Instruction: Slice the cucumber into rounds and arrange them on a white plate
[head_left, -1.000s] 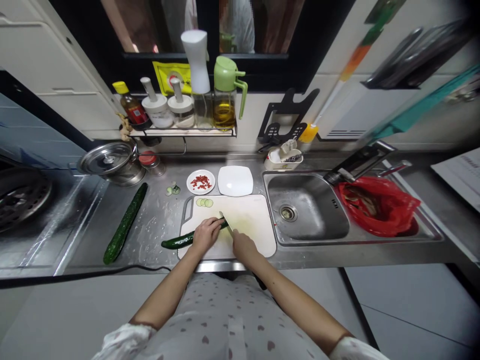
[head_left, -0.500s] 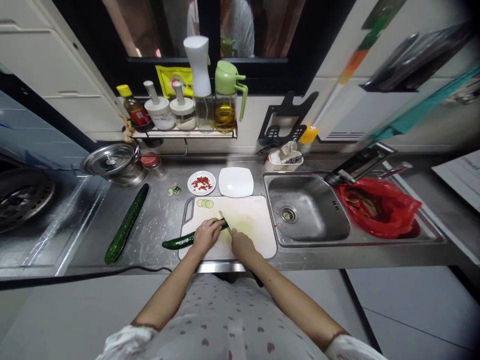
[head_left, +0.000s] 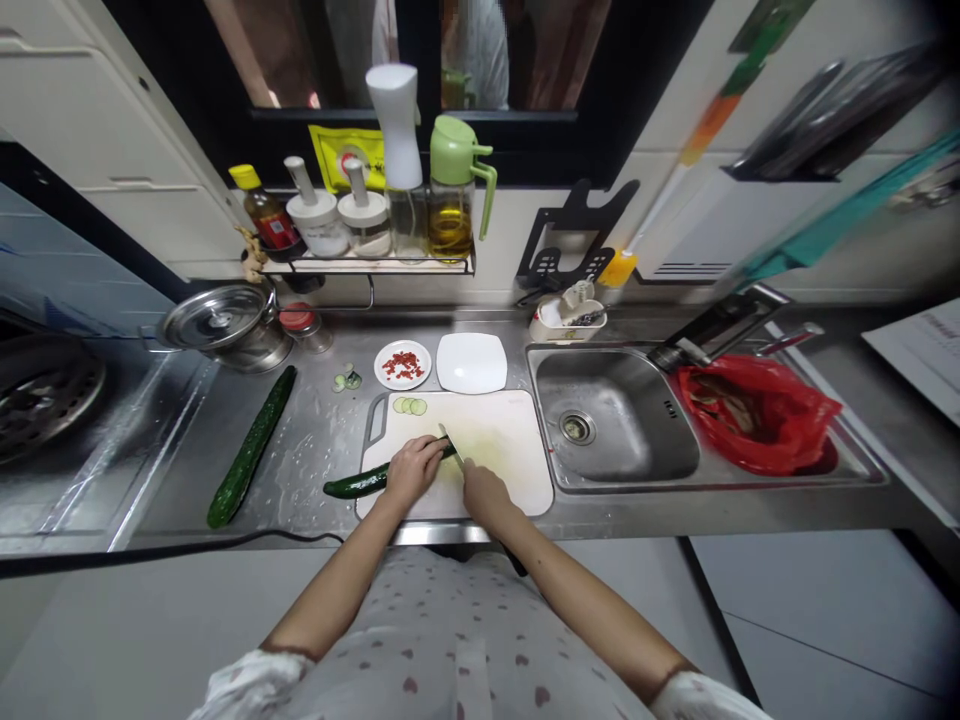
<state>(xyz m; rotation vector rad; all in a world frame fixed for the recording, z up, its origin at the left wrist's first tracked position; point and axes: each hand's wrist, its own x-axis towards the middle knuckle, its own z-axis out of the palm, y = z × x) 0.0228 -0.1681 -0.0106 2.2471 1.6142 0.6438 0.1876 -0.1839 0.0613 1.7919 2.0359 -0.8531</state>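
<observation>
My left hand (head_left: 414,468) is closed round a dark green cucumber (head_left: 355,486), whose uncut end sticks out to the left past the board's edge. In my right hand (head_left: 485,492) is a kitchen knife (head_left: 453,446), its handle mostly hidden by my fingers. The blade stands at the cucumber's right end, just beside my left fingertips. Under both hands lies a white cutting board (head_left: 517,450) with a grey handle slot. A few thin cucumber slices (head_left: 409,406) overlap near the board's upper left corner.
Behind the board are a plate of chopped red pieces (head_left: 382,372) and a white square plate (head_left: 472,363). A second cucumber (head_left: 251,450) lies left, near a lidded pot (head_left: 259,345). Right is the sink (head_left: 622,440), with a red plastic bag (head_left: 795,420). Above hangs a condiment rack (head_left: 352,265).
Almost nothing differs: both hands, the knife and the cucumber keep their places. The whole view has shifted very slightly.
</observation>
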